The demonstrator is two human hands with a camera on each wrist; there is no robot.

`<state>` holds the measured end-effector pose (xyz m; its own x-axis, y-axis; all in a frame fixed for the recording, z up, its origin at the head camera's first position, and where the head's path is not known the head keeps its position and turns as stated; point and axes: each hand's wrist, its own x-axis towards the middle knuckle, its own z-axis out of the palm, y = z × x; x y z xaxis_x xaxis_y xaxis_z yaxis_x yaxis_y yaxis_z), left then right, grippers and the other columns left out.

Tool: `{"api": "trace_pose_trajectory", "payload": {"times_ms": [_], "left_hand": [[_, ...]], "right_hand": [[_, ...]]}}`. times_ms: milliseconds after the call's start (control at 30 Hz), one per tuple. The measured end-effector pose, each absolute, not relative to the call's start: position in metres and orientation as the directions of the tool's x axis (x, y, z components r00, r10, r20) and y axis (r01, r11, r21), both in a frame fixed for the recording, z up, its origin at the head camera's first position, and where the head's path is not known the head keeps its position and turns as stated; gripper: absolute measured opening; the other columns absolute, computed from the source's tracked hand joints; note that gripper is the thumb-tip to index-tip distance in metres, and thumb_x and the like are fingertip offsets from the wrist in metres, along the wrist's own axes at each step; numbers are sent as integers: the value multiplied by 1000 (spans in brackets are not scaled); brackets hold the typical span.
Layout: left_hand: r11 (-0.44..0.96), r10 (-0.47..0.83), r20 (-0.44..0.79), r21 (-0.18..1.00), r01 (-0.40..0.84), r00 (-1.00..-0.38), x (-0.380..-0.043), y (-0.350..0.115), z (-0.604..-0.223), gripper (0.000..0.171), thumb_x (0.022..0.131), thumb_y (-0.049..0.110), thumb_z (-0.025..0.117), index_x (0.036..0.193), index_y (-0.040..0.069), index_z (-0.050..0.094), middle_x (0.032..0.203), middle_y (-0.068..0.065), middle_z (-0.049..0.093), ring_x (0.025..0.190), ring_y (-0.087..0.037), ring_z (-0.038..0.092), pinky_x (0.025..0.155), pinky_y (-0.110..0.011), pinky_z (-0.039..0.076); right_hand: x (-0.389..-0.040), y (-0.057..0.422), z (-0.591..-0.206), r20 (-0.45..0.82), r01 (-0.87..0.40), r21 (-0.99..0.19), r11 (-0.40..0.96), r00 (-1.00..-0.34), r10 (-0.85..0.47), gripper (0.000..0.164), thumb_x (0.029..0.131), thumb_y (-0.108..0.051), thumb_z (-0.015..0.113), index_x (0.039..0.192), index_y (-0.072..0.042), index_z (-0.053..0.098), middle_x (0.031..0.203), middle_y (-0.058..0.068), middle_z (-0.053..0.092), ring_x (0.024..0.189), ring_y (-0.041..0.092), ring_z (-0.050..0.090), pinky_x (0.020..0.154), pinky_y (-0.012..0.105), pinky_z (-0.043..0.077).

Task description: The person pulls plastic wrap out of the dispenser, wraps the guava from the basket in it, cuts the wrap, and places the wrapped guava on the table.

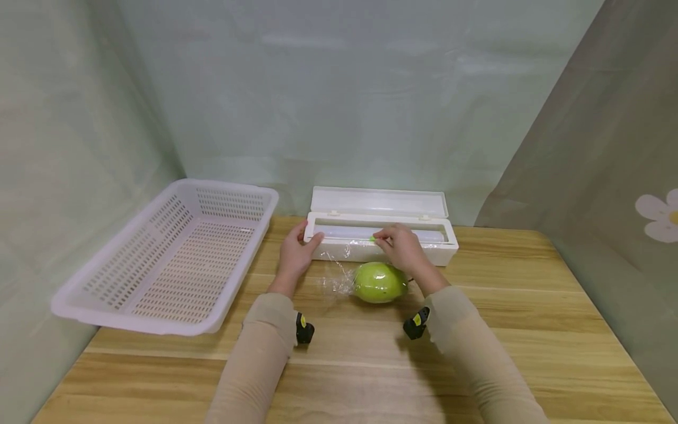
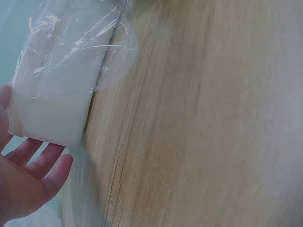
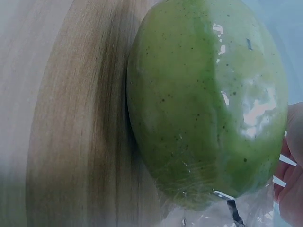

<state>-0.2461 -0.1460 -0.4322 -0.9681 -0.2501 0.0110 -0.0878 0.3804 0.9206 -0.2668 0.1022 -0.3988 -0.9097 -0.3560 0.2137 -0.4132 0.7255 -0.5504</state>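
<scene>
fruit (image 1: 378,284): green, dark-speckled | box (image 1: 360,253): white | tab (image 1: 372,238): bright green | basket (image 1: 132,324): whitish | table (image 1: 349,377): brown wood-grain

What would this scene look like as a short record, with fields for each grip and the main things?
left grip: holds the left end of the white box
right grip: pinches a small green tab at the box's front edge
white box: lid raised, pale roll inside
fruit: green, in front of the box, with clear film over it
basket: white, perforated, left of the box
surface: wood-grain table
</scene>
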Motion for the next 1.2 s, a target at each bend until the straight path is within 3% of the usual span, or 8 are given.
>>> {"api": "trace_pose_trajectory", "payload": {"times_ms": [633,1200], "left_hand": [[382,-248,28,921,-71,-968,-247,-147,-430,66,89,39,63,144,12,39,140,-16,46,128,-29,43,110,-43,33],[375,-251,-4,922,-101,-968,-246,-147,-431,66,89,42,62,144,15,38,141,-14,46,129,-28,41,109,-43,33]], "right_hand": [[-269,106,-400,221,-414,-559,718,-909,-352,19,93,-18,61,105,-7,71,105,10,65,85,21,55,74,34,49],[-267,109,-402,218,-407,-573,711,-912,-347,20,92,-17,61,106,-6,70,107,11,65,92,24,58,80,38,51]]}}
